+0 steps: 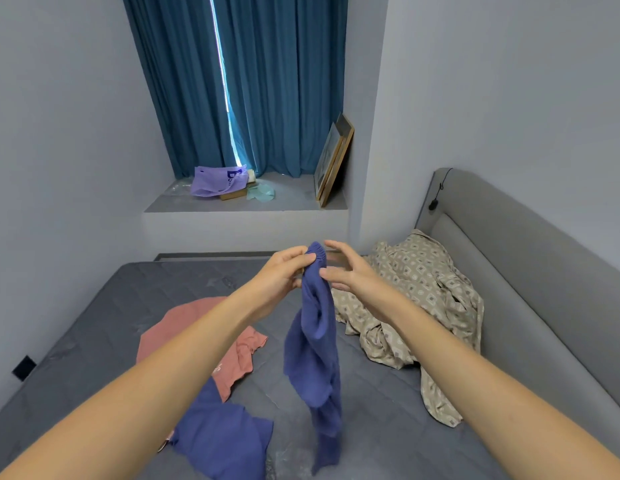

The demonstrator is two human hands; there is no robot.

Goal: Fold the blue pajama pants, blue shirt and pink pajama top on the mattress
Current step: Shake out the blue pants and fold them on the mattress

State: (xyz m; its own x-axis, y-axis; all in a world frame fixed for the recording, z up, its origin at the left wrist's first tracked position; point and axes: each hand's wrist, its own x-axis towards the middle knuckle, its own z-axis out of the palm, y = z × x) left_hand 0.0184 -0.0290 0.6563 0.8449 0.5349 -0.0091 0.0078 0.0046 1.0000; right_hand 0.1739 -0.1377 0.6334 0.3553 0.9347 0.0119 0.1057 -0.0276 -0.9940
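Pants (315,341) of blue knit, held up above the mattress (370,410) by the gathered waistband, hanging in a twisted column with the lower end trailing down near the bottom of the view. Left hand (284,271) pinching the waistband between thumb and curled fingers at the top of the garment. Right hand (346,271) just beside the waistband on its other side, fingers spread and loosely bent, thumb near the fabric, no firm grip visible; contact with the cloth hard to tell. Both bare forearms stretched forward from the lower corners of the view. Blue shirt (222,434) lying crumpled on the mattress below the left forearm, overlapping the lower edge of the pink top (197,327). Pink top spread loosely on the mattress to the left of the hanging pants, partly hidden by the left arm. Beige patterned cloth (422,306) heaped on the right side of the mattress against the grey padded headboard (509,254). Dark cord with a small plug (434,202) draped over the headboard's top corner. Beyond the mattress, a grey window ledge (294,199) carrying a purple plastic bag (215,181) and 2 picture frames (332,161) leaning on the side wall. Blue curtains (284,81) drawn, with a thin bright gap between them.
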